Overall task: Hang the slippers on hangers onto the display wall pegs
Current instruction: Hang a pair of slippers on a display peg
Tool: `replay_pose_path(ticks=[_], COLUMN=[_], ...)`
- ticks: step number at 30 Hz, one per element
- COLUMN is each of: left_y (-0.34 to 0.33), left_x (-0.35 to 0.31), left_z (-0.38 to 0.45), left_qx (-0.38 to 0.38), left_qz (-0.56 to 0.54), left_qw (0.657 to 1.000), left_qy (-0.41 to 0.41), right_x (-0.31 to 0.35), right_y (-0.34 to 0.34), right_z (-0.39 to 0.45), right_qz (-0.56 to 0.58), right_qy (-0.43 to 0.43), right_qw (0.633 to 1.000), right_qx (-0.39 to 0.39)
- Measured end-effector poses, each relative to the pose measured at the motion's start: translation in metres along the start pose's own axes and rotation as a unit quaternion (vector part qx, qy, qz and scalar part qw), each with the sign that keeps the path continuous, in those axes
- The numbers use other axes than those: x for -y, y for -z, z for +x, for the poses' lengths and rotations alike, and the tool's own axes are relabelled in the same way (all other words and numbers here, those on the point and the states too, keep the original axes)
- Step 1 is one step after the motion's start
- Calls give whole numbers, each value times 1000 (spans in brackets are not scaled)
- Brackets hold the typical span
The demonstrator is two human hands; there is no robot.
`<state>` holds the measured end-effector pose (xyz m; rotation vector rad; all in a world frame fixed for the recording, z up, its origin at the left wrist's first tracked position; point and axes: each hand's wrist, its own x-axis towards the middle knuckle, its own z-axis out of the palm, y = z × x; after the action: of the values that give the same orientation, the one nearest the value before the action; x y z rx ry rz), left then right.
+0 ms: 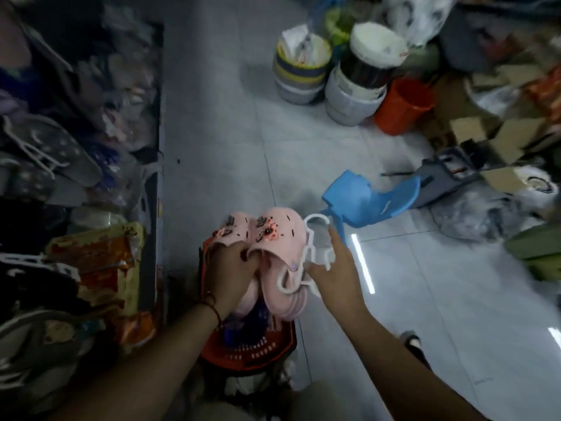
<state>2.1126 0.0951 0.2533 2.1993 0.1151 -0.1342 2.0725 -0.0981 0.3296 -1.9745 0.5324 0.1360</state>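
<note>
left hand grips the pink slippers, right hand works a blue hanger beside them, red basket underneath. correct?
One thing is off: the hanger is white, not blue; the blue object further out on the floor is a plastic stool. The head view shows it. The rest holds: the left hand grips the pink slippers, the right hand works the hanger beside them, red basket underneath.

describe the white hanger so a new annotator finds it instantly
Start at the red basket low in the centre; above it the left hand grips pink slippers. The white hanger is the thin looped plastic outline beside them, pinched by the right hand.
</note>
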Motion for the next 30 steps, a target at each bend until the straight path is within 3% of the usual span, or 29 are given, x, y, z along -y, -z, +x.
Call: replay_pose_path(ticks=[3, 5, 7, 9, 17, 30], left_y=[31, 50, 65, 79, 111, 125], left_x=[-54, -92, -122, -150, -220, -279], left_z=[6, 12, 20, 26, 35, 49], left_qx=[-12, -36, -57, -77, -148, -179], left_qz=[-1, -1, 5, 20, 44, 82], left_qw=[999, 996, 994, 991, 983, 973], left_qy=[-50, -81, -95, -106, -99, -120], right_x=[44, 68, 89, 107, 166, 205], right_y=[24, 37, 48, 59, 111, 144], right_z=[-11, -6, -2, 2, 9, 32], right_qz=[142, 279, 347, 342, 277, 216], right_qy=[-56, -122, -175, -171, -10, 72], right_qw=[987, 952, 921, 924, 960, 973], right_qx=[-48, -44, -15, -12, 32, 29])
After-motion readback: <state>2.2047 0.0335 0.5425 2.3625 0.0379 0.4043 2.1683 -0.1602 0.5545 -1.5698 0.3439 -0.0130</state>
